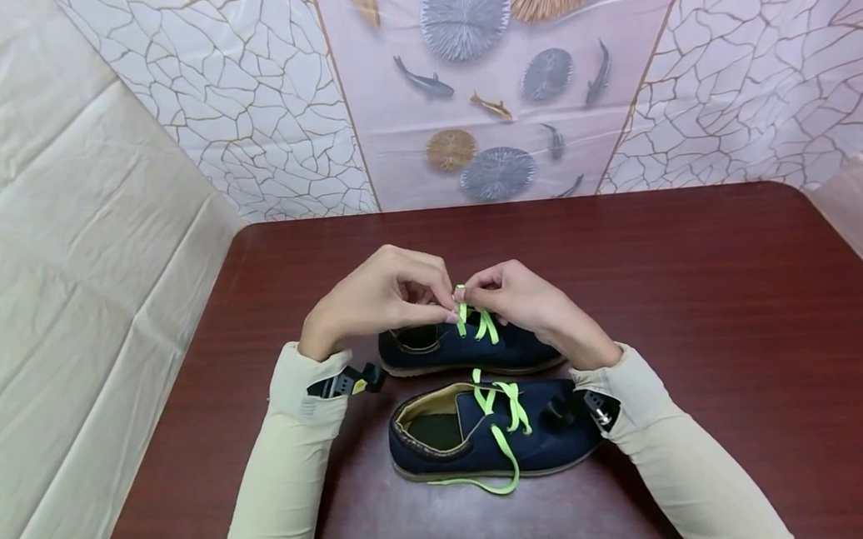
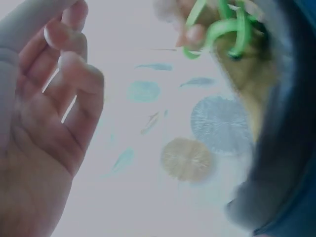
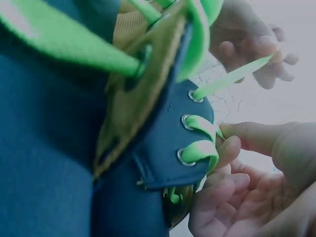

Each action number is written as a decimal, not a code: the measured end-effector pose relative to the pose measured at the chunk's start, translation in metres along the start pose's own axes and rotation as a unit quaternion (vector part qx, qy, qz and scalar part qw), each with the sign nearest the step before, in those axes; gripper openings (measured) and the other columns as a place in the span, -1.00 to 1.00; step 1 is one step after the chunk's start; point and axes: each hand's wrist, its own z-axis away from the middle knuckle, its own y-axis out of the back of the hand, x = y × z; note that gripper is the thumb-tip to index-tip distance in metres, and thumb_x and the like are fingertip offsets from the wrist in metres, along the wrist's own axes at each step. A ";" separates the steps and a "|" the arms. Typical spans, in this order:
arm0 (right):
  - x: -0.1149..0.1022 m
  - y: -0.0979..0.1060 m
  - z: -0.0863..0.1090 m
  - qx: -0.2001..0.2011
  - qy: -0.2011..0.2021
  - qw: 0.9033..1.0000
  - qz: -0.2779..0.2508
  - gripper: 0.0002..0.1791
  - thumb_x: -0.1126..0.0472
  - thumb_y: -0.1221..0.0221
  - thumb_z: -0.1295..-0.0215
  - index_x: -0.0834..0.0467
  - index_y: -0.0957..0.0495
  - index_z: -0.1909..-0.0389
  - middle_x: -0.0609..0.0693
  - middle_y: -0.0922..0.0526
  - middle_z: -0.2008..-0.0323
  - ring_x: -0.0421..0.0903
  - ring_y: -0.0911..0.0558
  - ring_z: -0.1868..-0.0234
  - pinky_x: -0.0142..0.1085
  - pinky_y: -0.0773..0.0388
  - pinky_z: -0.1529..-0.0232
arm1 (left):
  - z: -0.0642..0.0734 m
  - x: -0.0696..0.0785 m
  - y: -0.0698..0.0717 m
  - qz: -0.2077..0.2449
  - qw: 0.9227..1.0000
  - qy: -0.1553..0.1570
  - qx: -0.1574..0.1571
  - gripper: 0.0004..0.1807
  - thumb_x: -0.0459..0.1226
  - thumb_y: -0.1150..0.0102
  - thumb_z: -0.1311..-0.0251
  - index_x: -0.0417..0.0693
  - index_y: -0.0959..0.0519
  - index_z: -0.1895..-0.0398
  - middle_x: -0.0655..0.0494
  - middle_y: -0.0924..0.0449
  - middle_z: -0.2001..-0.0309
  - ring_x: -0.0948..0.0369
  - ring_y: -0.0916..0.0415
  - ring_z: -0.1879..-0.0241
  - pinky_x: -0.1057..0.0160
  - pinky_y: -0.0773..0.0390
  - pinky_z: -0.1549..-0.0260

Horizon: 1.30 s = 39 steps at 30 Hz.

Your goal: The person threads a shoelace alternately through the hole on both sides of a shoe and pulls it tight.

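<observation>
A dark blue shoe [image 1: 498,355] with bright green laces lies on its sole, toe to the right, beneath both hands. My left hand [image 1: 388,293] pinches a green shoelace [image 3: 237,78] between thumb and index finger, drawing it taut from an eyelet in the right wrist view. Close beside it, my right hand [image 1: 527,300] also pinches the green lace, its fingertips right at the lacing edge of the shoe. A matching shoe [image 1: 556,444] lies nearer to me, its loose lace [image 1: 508,456] trailing onto the table. The right forearm overlaps its toe in the head view.
Both shoes stand on a dark red-brown table [image 1: 721,324] with rounded far corners. Behind it hangs a patterned backdrop [image 1: 478,82], and a pale cloth [image 1: 86,277] covers the left side. Each wrist bears a small black camera strap [image 1: 334,385].
</observation>
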 end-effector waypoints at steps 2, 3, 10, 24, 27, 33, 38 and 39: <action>0.000 0.000 0.000 -0.002 -0.007 1.000 -0.008 -0.71 0.19 -0.11 -0.60 0.31 -0.72 0.10 -0.09 -0.40 0.55 -0.09 -0.39 0.43 -0.35 -0.36 0.43 | 0.001 0.004 0.002 0.001 0.999 -0.017 0.035 -0.88 -0.40 -0.51 -0.23 0.04 -0.82 0.33 0.29 -0.69 0.34 0.27 -0.47 0.47 0.27 -0.47 0.51; 0.000 0.000 0.001 -0.003 -0.010 1.000 -0.011 -0.71 0.18 -0.11 -0.59 0.31 -0.72 0.10 -0.10 -0.38 0.56 -0.10 -0.39 0.44 -0.35 -0.36 0.43 | 0.001 0.006 0.003 0.001 0.999 -0.022 0.049 -0.86 -0.41 -0.52 -0.21 0.05 -0.82 0.32 0.29 -0.69 0.34 0.27 -0.46 0.47 0.27 -0.46 0.53; 0.002 0.000 0.002 0.006 -0.022 1.000 0.002 -0.76 0.22 -0.17 -0.54 0.28 -0.73 0.18 -0.12 -0.41 0.58 -0.20 -0.25 0.58 -0.37 -0.24 0.48 | 0.000 0.016 0.006 0.002 0.995 -0.038 0.092 -0.99 -0.29 -0.52 -0.26 -0.01 -0.84 0.31 0.29 -0.68 0.34 0.26 -0.48 0.43 0.26 -0.41 0.60; 0.001 0.028 0.019 -0.101 0.092 0.959 0.247 -0.45 0.01 -0.32 -0.48 0.23 -0.52 -0.33 0.11 -0.60 -0.14 0.07 -0.57 -0.20 0.05 -0.48 -0.26 | 0.002 0.031 0.006 0.021 0.975 -0.070 0.210 -0.72 -0.62 -0.54 0.00 -0.08 -0.81 0.34 0.14 -0.73 0.35 0.21 -0.48 0.51 0.26 -0.39 0.60; 0.002 0.025 0.020 -0.143 0.070 0.943 0.294 -0.21 -0.07 -0.39 -0.40 0.21 -0.36 -0.50 0.19 -0.44 -0.35 0.17 -0.41 -0.42 0.15 -0.36 -0.40 | 0.002 0.032 0.006 0.024 0.974 -0.077 0.212 -0.71 -0.65 -0.52 0.02 -0.13 -0.81 0.35 0.13 -0.73 0.36 0.19 -0.52 0.48 0.25 -0.44 0.58; 0.005 0.012 0.012 -0.150 0.022 0.917 0.368 0.02 -0.12 -0.49 -0.25 0.12 -0.21 -0.60 0.22 -0.37 -0.43 0.22 -0.36 -0.47 0.26 -0.33 -0.38 | 0.005 0.034 0.007 0.026 0.971 -0.089 0.221 -0.69 -0.70 -0.50 0.07 -0.16 -0.80 0.36 0.11 -0.72 0.38 0.17 -0.56 0.47 0.25 -0.50 0.56; 0.010 0.009 0.006 -0.155 0.004 0.907 0.392 0.06 -0.10 -0.53 -0.17 0.13 -0.19 -0.58 0.20 -0.41 -0.39 0.20 -0.42 -0.43 0.12 -0.39 -0.39 | 0.007 0.036 0.008 0.031 0.976 -0.082 0.202 -0.68 -0.68 -0.52 0.07 -0.12 -0.80 0.37 0.13 -0.71 0.38 0.17 -0.55 0.45 0.24 -0.47 0.56; 0.011 0.009 0.006 -0.154 0.001 0.906 0.394 0.05 -0.09 -0.53 -0.17 0.12 -0.20 -0.56 0.18 -0.42 -0.39 0.18 -0.44 -0.41 0.12 -0.41 -0.37 | 0.007 0.036 0.008 0.032 0.977 -0.082 0.195 -0.67 -0.68 -0.53 0.07 -0.10 -0.80 0.38 0.14 -0.71 0.38 0.18 -0.54 0.45 0.24 -0.45 0.56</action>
